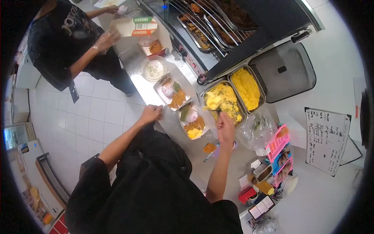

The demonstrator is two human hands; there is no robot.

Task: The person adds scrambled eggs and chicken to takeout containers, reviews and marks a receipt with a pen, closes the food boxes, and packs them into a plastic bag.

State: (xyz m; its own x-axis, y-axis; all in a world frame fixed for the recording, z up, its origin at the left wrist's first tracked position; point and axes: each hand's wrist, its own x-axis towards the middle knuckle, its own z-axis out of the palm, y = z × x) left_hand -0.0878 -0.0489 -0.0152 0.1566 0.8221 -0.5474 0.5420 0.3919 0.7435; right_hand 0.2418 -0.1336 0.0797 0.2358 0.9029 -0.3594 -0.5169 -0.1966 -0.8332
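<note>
- Black shirt (156, 199) is seen bottom centre.
- Spoon (217, 111) is held in right hand's (225, 126) closed grip, by tray's (246, 116) edge.
- Left hand (152, 114) is curled at counter's (193, 149) edge; hold can't be told.

Far L, black tee (58, 29) on the other person: big pale caps, "JOY" reads OK, last letters blurred, can't call 'em! Over to the far side, open carton flap (144, 26), green/white/red print w/ a small text block, too tiny to read. Now R: whiteboard (327, 141), rows of dark handwriting in approx. two cols, illegible from here. Near R, pale card (261, 207), faint marks, also unreadable.
</note>
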